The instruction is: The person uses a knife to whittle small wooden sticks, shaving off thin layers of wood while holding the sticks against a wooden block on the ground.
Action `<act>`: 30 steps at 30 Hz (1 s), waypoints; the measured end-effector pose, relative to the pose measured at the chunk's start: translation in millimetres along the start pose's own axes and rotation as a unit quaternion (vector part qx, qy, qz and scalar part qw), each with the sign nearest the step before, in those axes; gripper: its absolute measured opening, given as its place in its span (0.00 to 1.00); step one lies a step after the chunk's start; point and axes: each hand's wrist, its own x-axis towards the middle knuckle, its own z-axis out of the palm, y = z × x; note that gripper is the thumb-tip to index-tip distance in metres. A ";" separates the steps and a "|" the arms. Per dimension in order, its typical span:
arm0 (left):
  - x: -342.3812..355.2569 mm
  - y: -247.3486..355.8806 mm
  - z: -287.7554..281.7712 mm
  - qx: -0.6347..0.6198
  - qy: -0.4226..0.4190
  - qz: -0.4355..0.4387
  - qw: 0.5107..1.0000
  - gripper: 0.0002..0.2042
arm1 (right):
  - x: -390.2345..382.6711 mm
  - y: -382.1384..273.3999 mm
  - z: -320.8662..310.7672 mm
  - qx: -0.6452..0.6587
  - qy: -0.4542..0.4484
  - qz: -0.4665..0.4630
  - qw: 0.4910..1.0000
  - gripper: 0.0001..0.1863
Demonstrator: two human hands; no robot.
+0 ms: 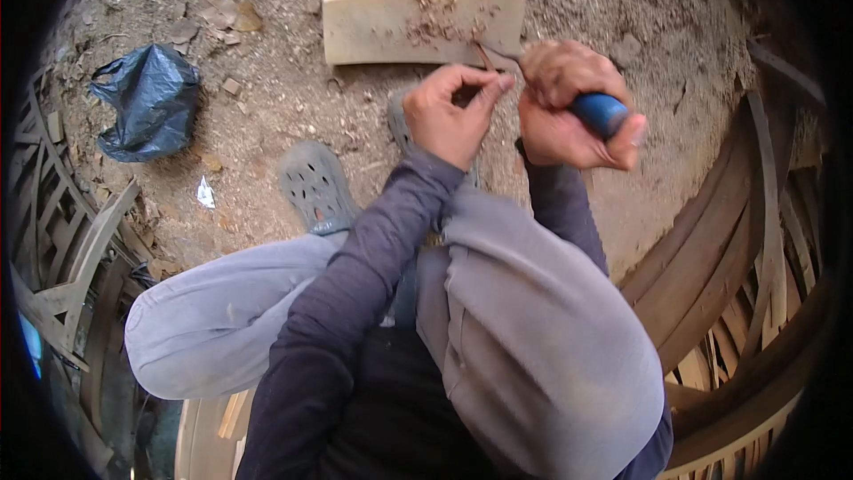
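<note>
My left hand (447, 111) is closed in a pinch around a thin reddish-brown wooden stick (484, 56), whose far end points toward a pale wooden block (369, 28). Brown shavings (435, 25) are scattered over the block's top. Wrapped in my right hand (569, 102) is a knife with a blue handle (601, 113). Its narrow dark blade (502, 50) reaches left to the stick, above the block's near right edge. I cannot tell whether the blade is cutting into the stick; the right hand is slightly blurred.
A crumpled dark plastic bag (151, 100) lies on the dirt ground at the left, with a white scrap (205, 192) near it. Curved wooden pieces are stacked at the right (711, 240) and left (89, 258). My grey clog (317, 185) is close to the block.
</note>
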 end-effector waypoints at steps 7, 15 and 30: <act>-0.7 0.5 -3.0 0.006 -0.004 -0.013 1.000 0.07 | 0.9 5.6 1.0 0.041 0.020 -0.008 0.999 0.41; 1.0 10.6 -0.9 0.029 -0.020 -0.036 0.999 0.09 | 11.8 -1.0 -4.9 0.011 0.019 -0.010 1.000 0.41; -0.7 10.4 -3.5 0.024 -0.007 0.005 1.000 0.08 | 16.5 -38.3 6.1 0.101 -0.052 0.025 0.993 0.41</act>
